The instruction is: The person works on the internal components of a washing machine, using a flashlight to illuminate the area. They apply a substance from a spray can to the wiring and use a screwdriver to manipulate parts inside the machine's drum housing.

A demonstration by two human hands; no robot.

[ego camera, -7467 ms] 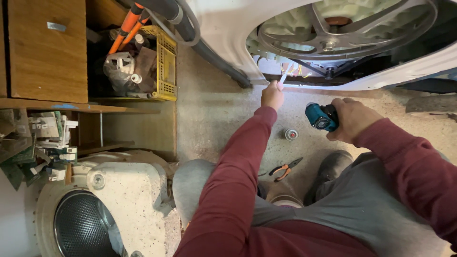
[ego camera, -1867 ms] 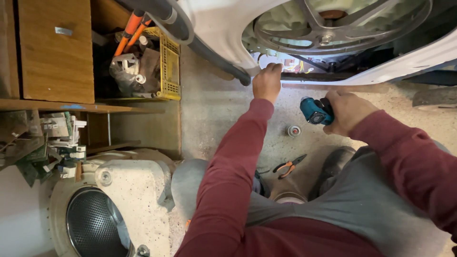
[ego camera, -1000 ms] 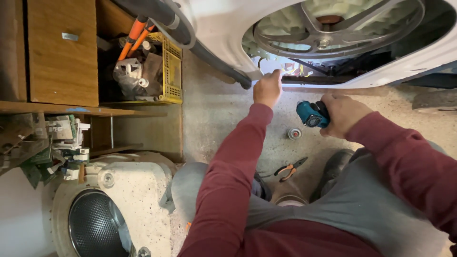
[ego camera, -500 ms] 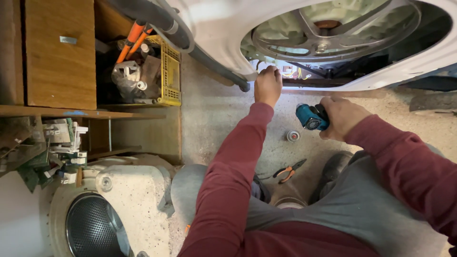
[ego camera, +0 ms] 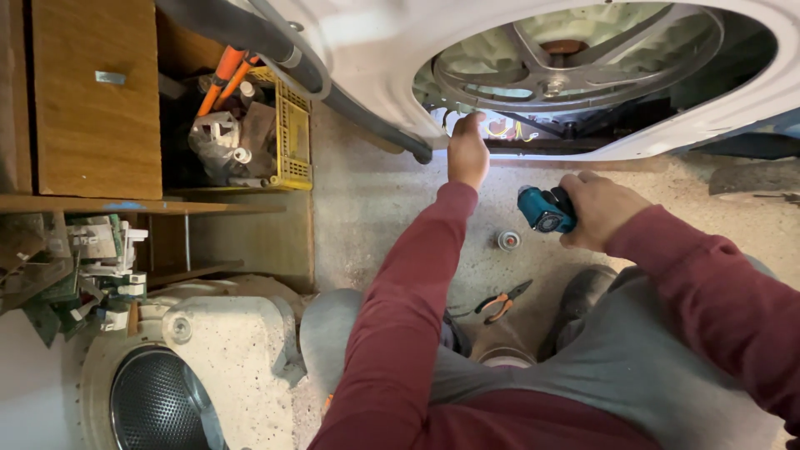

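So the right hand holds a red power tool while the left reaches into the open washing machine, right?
Not quite: the head view shows the power tool in the right hand is teal-blue, not red. The left hand does reach into the open washing machine.

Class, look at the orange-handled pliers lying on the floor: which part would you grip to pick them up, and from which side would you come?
Grip the pliers by the two orange handles, probably from above. They lie flat on the floor, dark jaws angled toward the right hand, handles toward the knee, nothing on them. The left hand is up at the machine's opening.
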